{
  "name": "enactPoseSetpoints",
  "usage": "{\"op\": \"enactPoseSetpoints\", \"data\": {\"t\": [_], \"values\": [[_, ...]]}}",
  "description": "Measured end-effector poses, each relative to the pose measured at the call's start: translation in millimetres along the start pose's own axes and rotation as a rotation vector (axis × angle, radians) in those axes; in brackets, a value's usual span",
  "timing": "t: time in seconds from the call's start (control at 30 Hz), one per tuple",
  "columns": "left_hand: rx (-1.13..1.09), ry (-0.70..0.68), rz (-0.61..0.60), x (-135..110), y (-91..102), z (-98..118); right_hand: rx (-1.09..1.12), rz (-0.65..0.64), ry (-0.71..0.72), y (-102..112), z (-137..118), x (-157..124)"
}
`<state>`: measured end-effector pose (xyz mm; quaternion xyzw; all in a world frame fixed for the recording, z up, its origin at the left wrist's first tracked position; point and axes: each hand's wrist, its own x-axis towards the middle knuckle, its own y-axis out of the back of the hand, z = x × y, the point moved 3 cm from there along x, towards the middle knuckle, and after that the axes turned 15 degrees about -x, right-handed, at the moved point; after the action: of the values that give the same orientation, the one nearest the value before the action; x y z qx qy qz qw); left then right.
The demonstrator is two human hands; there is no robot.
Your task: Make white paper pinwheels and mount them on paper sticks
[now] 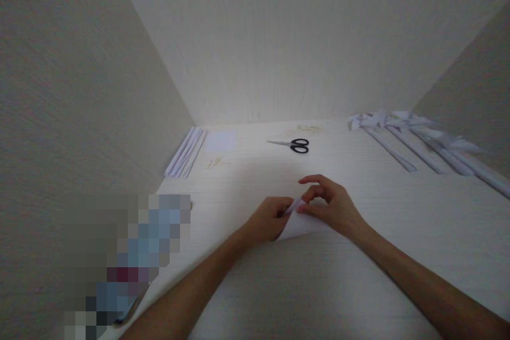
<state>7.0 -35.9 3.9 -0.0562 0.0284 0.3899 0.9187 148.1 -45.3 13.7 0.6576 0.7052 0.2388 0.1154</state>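
A white sheet of paper (299, 224) is held between my two hands above the table, with one part of it bent up near the fingers. My left hand (274, 217) is closed on the paper's left side, its fingertips partly hidden. From the right, the thumb and index finger of my right hand (333, 203) pinch the upper edge, while its other fingers are raised and curved. Beyond my hands lie scissors (299, 145) with black handles, blades pointing left.
Rolled white paper sticks (186, 152), a flat paper square (221, 141) and several thin wooden sticks (217, 162) lie at left. Small beige scraps (307, 128) are behind the scissors. Paper sticks with folded tops (410, 135) lie at right. A pixelated object (149, 247) is near-left.
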Motion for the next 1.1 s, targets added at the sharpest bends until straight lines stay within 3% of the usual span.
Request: {"op": "enactPoseSetpoints", "data": {"t": [0.3, 0.43, 0.63, 0.8, 0.97, 1.1], "values": [[0.038, 0.047, -0.043, 1.3, 3.0, -6.5, 0.052, -0.008, -0.035, -2.9, -2.5, -0.2], [0.084, 0.019, -0.043, 0.8, 3.2, 2.5, 0.018, 0.049, -0.023, -1.2, -2.8, -0.1], [0.081, -0.037, 0.049, 0.1, 5.0, 5.2, -0.100, 0.155, 0.040, 0.1, -4.3, -2.5], [0.185, -0.029, 0.005, 1.3, 3.0, 0.9, -0.191, 0.207, 0.061, -0.6, -5.6, -5.7], [0.257, -0.063, 0.047, 2.6, 3.1, -0.5, -0.248, 0.145, 0.056, -1.4, -5.4, -3.3], [0.251, -0.055, 0.093, 2.9, 3.8, 1.0, -0.143, 0.063, 0.061, -0.1, -1.4, 1.9]]}}
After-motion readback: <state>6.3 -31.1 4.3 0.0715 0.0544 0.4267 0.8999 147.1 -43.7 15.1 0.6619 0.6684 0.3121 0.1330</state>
